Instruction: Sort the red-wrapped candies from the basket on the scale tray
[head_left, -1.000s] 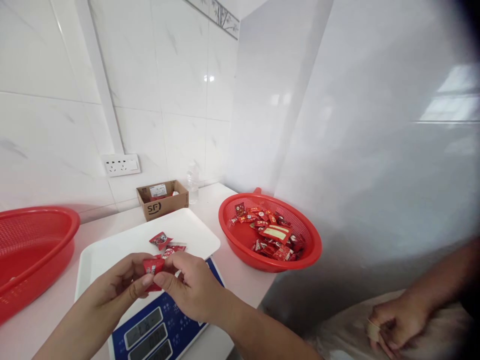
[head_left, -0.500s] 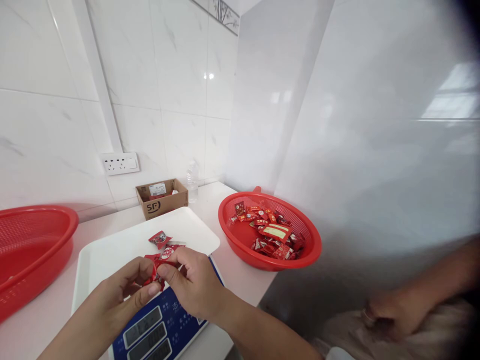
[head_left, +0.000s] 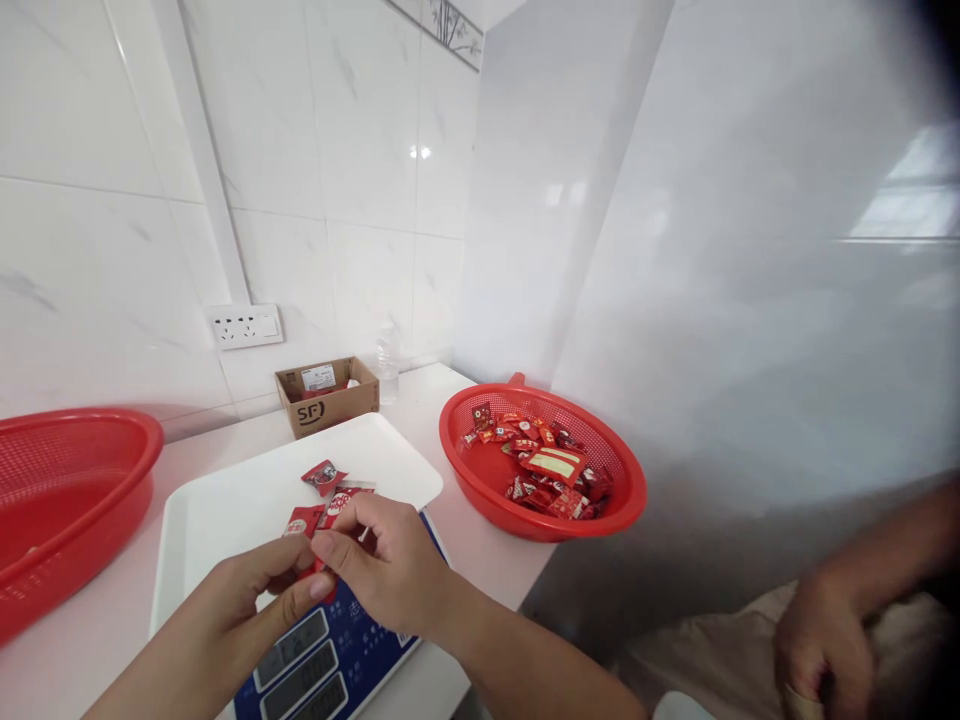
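Note:
Both my hands meet over the front edge of a blue digital scale (head_left: pixel 382 640) with a white tray (head_left: pixel 217 510). My left hand (head_left: pixel 274 590) is closed, thumb and fingers pinching a small red wrapped packet (head_left: pixel 328 588). My right hand (head_left: pixel 390 555) pinches the same packet from the other side; most of it is hidden by the fingers. Just beyond, red snack packets (head_left: pixel 325 477) lie on the tray, several partly behind my hands.
A red plastic basket (head_left: pixel 634 500) full of red packets stands to the right. Another red basket (head_left: pixel 146 450) is at the left. A cardboard box (head_left: pixel 337 407) and a clear bottle (head_left: pixel 388 365) stand behind the scale. Another person's hand (head_left: pixel 825 640) is at lower right.
My hands have shifted slightly round the packet, covering more of it. Another red packet shows more on the tray behind them. The other person's hand has moved right and down.

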